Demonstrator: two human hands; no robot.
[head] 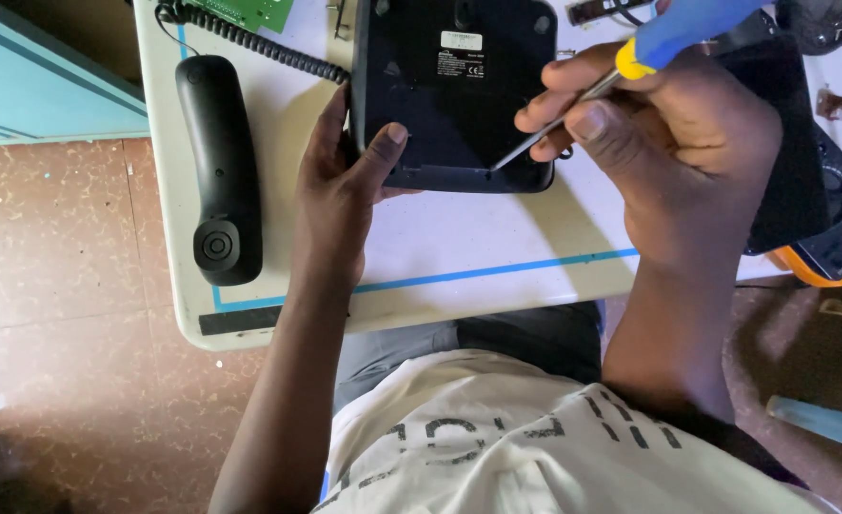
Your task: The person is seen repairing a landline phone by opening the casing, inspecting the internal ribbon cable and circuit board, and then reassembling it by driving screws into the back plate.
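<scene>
A black telephone base lies upside down on the white table. My left hand grips its near left corner, thumb pressed on the underside. My right hand holds a screwdriver with a blue and yellow handle. Its metal tip sits in a hole near the base's front edge. The black handset lies to the left, joined to the base by a coiled cord.
A green circuit board lies at the table's far edge. A flat black device and an orange-edged object sit at the right. Blue tape lines the table's near edge. Brown tiled floor lies left of the table.
</scene>
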